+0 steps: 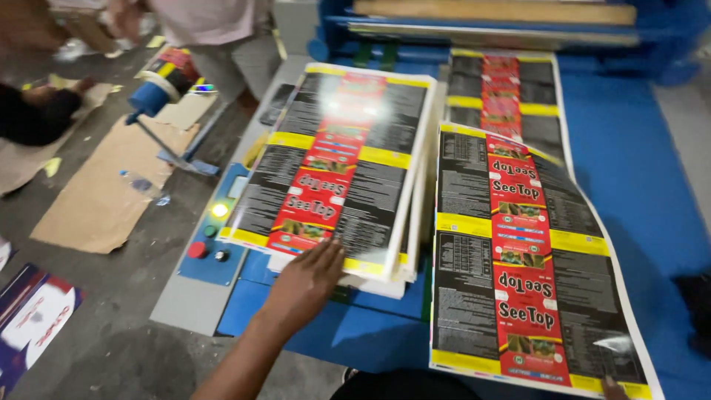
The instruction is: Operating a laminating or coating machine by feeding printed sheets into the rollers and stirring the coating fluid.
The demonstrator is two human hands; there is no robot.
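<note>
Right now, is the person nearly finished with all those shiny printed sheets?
Hard to tell. A stack of sheets already sits piled on the blue table. The left hand presses its near edge, and the right hand touches a single sheet lying beside it. Another sheet lies by the machine.

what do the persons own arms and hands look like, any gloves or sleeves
The left hand is bare: no glove, ring or watch shows, and the forearm is uncovered with no sleeve in view. Of the right hand only a fingertip shows at the bottom edge, also ungloved.

Stack of printed sheets [333, 159] left on machine bed [637, 170], loose sheet [526, 259] right, third sheet [503, 96] behind.
</note>
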